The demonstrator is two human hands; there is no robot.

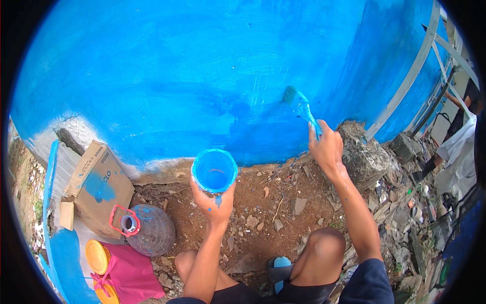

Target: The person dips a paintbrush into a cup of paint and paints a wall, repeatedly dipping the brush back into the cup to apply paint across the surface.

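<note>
My left hand (pixel 215 201) is wrapped round a cup of blue paint (pixel 214 171), its rim coated in blue, held upright in front of the wall's base. In my right hand (pixel 326 148) is a paintbrush (pixel 302 106), its handle smeared with blue. The brush points up and left, its dark bristles at the blue wall (pixel 202 66); whether they touch it I cannot tell for sure. Darker, wet-looking blue patches spread over the wall left of the brush and below it. Blue specks dot my left hand.
At left stand a paint-splashed cardboard box (pixel 101 185), a clear plastic jug (pixel 152 230) with a red handle, and yellow-lidded containers (pixel 97 257) beside pink cloth (pixel 132 273). A rock (pixel 362 152) and rubble lie right. Pale poles (pixel 412 76) lean there; another person (pixel 463 109) is at the far right.
</note>
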